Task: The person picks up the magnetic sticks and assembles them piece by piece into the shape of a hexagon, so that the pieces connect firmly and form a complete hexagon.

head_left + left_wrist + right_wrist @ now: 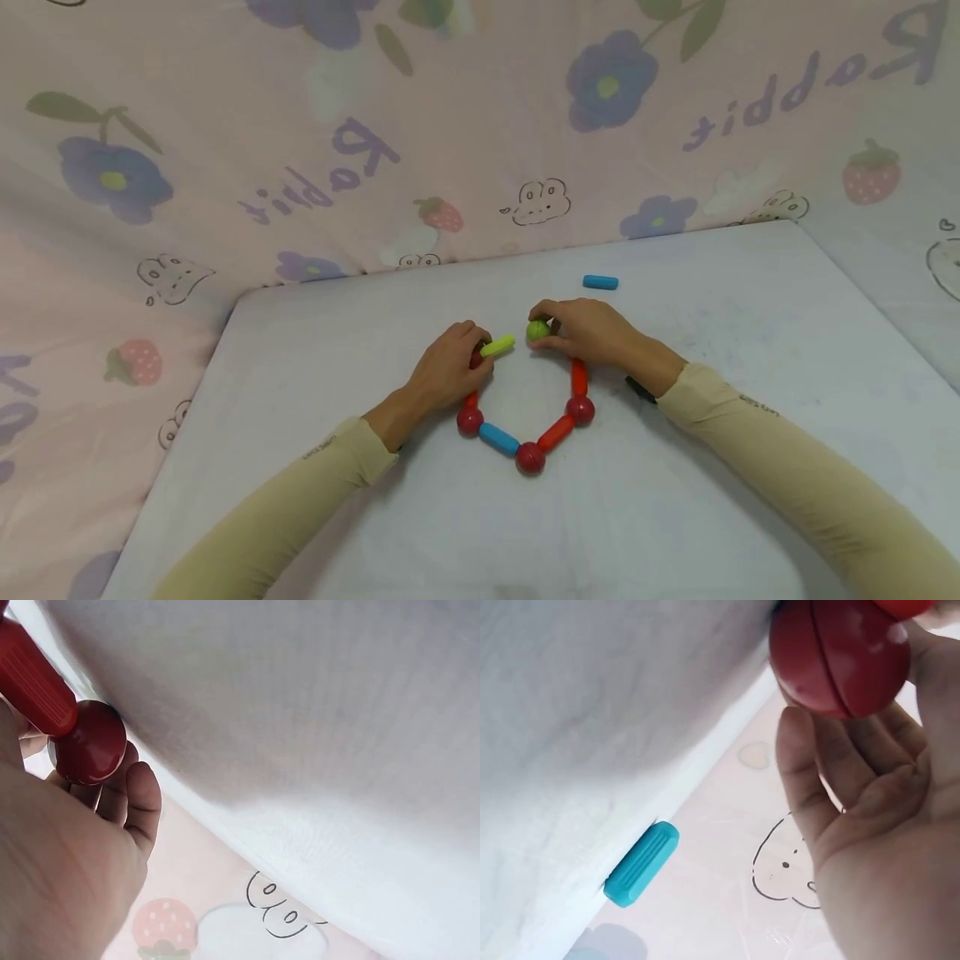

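Balls and short rods form a loop on the table, with a gap at its far side. My left hand grips a red ball at the loop's left end, from which a yellow-green rod points toward the gap. Across from it, my right hand pinches a green ball between thumb and fingers. Below that hand, a red rod leads to another red ball. A blue rod and a second red rod meet at the nearest red ball.
A loose blue rod lies beyond the right hand, also seen as a teal rod in the right wrist view. Something black shows partly beneath the right wrist. Printed cloth hangs behind the white table.
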### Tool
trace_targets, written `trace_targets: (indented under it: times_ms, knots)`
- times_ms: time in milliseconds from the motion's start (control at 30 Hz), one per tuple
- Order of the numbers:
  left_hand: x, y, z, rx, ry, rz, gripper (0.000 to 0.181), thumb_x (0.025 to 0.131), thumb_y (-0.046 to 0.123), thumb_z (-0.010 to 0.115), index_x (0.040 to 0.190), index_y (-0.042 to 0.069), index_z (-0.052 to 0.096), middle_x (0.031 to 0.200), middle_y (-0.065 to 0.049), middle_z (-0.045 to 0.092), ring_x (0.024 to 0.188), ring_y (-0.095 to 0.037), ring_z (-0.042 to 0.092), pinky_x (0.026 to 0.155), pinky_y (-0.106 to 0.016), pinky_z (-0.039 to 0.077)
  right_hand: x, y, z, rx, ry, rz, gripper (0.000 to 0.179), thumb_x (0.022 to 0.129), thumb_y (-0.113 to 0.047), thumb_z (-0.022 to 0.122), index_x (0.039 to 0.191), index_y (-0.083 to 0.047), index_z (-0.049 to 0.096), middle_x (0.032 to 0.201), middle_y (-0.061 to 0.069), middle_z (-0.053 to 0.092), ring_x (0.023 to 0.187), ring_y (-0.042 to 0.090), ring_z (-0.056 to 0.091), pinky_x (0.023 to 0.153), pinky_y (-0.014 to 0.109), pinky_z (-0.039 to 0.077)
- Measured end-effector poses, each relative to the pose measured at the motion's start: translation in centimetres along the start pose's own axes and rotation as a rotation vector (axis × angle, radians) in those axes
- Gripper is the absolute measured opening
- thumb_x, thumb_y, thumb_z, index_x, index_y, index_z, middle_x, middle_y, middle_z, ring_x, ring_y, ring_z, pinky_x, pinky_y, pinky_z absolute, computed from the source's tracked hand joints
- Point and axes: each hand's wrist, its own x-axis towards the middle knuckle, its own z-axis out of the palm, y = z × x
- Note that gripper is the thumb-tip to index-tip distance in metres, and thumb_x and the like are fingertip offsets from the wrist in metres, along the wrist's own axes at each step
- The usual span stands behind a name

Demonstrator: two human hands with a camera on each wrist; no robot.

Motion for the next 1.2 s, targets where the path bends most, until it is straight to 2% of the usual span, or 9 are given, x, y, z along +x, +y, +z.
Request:
trace_targets:
  times_ms: [367,700,1200]
  knots:
    - [0.0,0.0,-0.1,0.008,0.003,0.017,0.027,0.092,0.021,0.066,0.116,0.009,0.066,0.099,-0.003,0.061,0.087,-0.014,0.051,0.074,-0.026,0.048,1.3,-0.7,0.2,0.004,-0.034,-0.047,0.044,0.086,-0.038,0.077,0.124,-0.020,0.064,0.103,-0.005,0.073,0.091,0.014,0.068,0.083,0.035,0.057]
    - [-0.1,-0.1,0.0,0.009,-0.003,0.005,0.027,0.092,0.021,0.066,0.116,0.009,0.066,0.097,-0.002,0.059,0.086,-0.013,0.050,0.073,-0.025,0.046,2.0,-1.2,0.6,-0.023,-0.061,-0.020,0.045,0.086,-0.041,0.077,0.124,-0.021,0.064,0.099,-0.005,0.072,0.089,0.014,0.066,0.081,0.034,0.056]
    - [-0.1,0.2,-0.2,0.015,-0.042,-0.038,0.031,0.094,0.026,0.066,0.120,0.010,0.064,0.103,-0.003,0.061,0.089,-0.015,0.052,0.078,-0.027,0.050,2.1,-1.4,0.7,-0.047,-0.097,-0.015,0.046,0.087,-0.042,0.076,0.126,-0.021,0.062,0.104,-0.003,0.071,0.095,0.015,0.066,0.088,0.036,0.056]
